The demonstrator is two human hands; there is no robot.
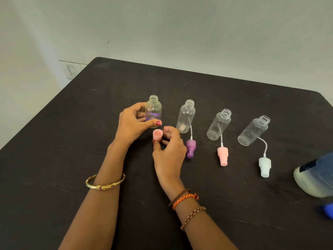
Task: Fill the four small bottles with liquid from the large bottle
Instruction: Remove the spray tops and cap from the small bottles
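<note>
Four small clear bottles stand uncapped in a row on the black table (72,159). My left hand (133,121) grips the leftmost bottle (154,110) around its lower half. My right hand (168,150) holds a small pink cap (157,135) just in front of that bottle, open side up. The second bottle (186,116), third bottle (219,124) and fourth bottle (253,130) stand free. The large bottle (315,175) lies at the right edge, blurred and partly cut off, with a blue cap (327,211).
Three spray pump tops lie in front of their bottles: a purple one (190,147), a pink one (223,156) and a white one (264,166), each with a thin dip tube. A pale wall stands behind the table's far edge.
</note>
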